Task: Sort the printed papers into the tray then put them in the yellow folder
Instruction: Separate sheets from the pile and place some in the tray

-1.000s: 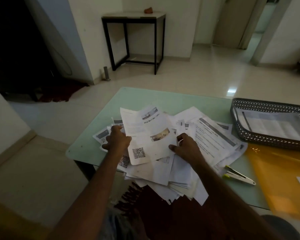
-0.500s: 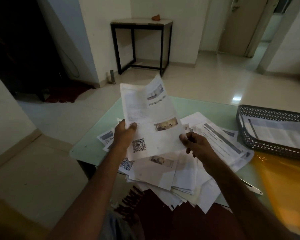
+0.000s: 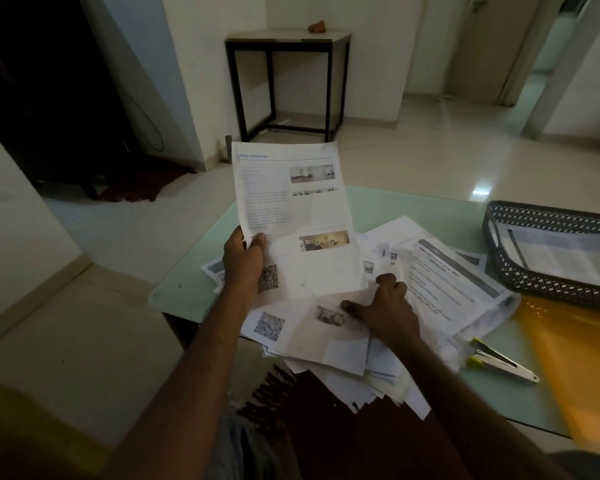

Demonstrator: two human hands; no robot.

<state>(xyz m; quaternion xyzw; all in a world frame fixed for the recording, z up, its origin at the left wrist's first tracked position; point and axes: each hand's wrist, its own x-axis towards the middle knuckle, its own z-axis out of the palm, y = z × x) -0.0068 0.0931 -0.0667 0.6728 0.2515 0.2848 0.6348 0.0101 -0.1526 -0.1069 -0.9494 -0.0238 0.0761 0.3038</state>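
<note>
Plainly the sorting step is in hand. The left hand (image 3: 243,261) pinches one printed sheet (image 3: 291,209) by its lower left edge, thumb on the front, and holds it upright above the loose pile of papers (image 3: 326,344) on the glass table (image 3: 413,206). The right hand (image 3: 385,313) lies palm down on the pile with its thumb stretched out; its fingertips are hidden, so I cannot tell whether they pinch a sheet or only press. The mesh tray (image 3: 534,285) stands well to the right with paper already in it, and the yellow folder (image 3: 575,358) lies in front of it. The next move likely calls for carrying the raised sheet across to the tray and laying it flat on the paper there, while the pile is kept from sliding off the near edge.
</note>
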